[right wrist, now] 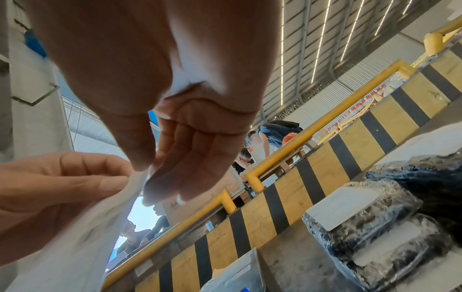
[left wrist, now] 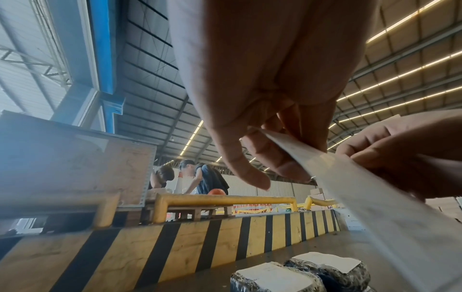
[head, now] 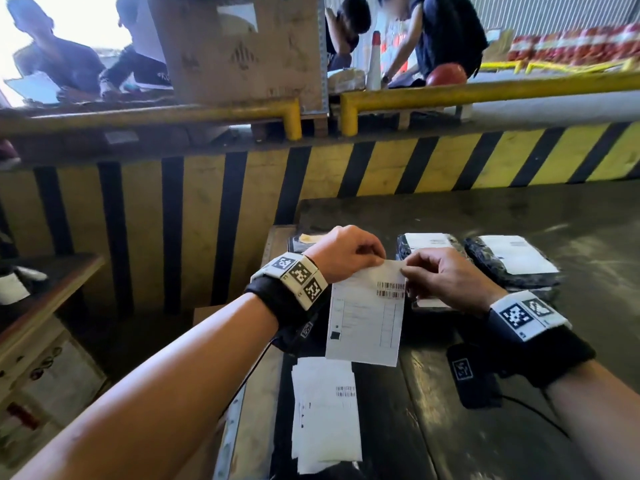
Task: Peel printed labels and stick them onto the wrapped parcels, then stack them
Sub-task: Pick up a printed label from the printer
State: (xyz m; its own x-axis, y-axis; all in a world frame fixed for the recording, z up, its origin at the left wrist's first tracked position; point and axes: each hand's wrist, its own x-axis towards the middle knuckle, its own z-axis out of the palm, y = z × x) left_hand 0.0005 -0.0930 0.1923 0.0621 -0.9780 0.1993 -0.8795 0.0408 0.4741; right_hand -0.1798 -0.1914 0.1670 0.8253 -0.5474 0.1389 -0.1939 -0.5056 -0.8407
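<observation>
A white printed label (head: 365, 320) with barcodes hangs in the air above the dark table (head: 519, 216). My left hand (head: 349, 252) pinches its top left corner, and my right hand (head: 446, 275) pinches the top right corner beside it. In the left wrist view the label (left wrist: 370, 193) runs down from my left hand's fingers (left wrist: 270, 162). In the right wrist view the thumb and fingers (right wrist: 150, 162) pinch the label's edge (right wrist: 82, 237). Black wrapped parcels with white labels lie beyond my hands, one (head: 426, 244) behind them and one (head: 512, 261) further right.
More white label sheets (head: 325, 410) lie on the table's near left. A yellow-and-black striped barrier (head: 346, 164) with yellow rails (head: 485, 88) stands behind the table. Several people work beyond it, near a large cardboard box (head: 242, 46). A low wooden shelf (head: 41, 292) sits at left.
</observation>
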